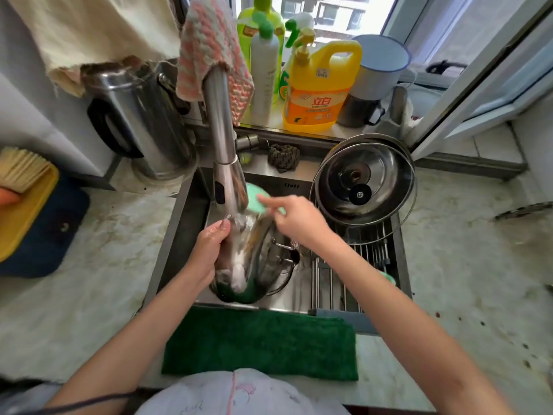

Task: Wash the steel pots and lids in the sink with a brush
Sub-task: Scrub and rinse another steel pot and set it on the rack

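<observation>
Left hand point(209, 250) gripped the wet, shiny steel pot point(239, 266), tilted under running water point(237, 218); right hand point(294, 218) held a green brush point(254, 196).

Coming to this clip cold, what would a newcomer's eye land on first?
The steel pot tilted in the sink under water running from the faucet, with the left hand gripping its rim and the right hand holding a green brush above it. Next come the stacked lids on the rack at right, and the yellow detergent bottle at the back.
</observation>
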Demonstrator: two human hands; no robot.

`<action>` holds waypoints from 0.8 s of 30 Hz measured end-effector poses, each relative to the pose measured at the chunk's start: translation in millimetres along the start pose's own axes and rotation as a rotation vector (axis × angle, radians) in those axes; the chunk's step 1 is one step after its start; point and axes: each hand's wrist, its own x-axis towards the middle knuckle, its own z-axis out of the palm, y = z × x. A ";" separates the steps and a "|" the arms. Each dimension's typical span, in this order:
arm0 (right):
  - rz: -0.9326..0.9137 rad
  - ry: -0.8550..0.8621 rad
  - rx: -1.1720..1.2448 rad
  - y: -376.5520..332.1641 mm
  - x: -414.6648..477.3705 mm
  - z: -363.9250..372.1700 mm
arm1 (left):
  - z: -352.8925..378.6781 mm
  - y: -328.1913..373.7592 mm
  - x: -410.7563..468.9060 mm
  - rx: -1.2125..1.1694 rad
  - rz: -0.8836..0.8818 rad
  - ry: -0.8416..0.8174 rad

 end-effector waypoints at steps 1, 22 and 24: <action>0.085 0.063 -0.014 3.9 9.7 -4.5 | -0.8 -0.6 -1.9 0.035 0.010 -0.012; 0.173 0.097 0.070 14.6 20.6 17.6 | -30.3 -3.5 4.8 -0.065 -0.037 0.085; 0.006 0.013 0.131 2.4 6.4 19.1 | -35.9 -1.0 5.6 -0.161 -0.097 0.097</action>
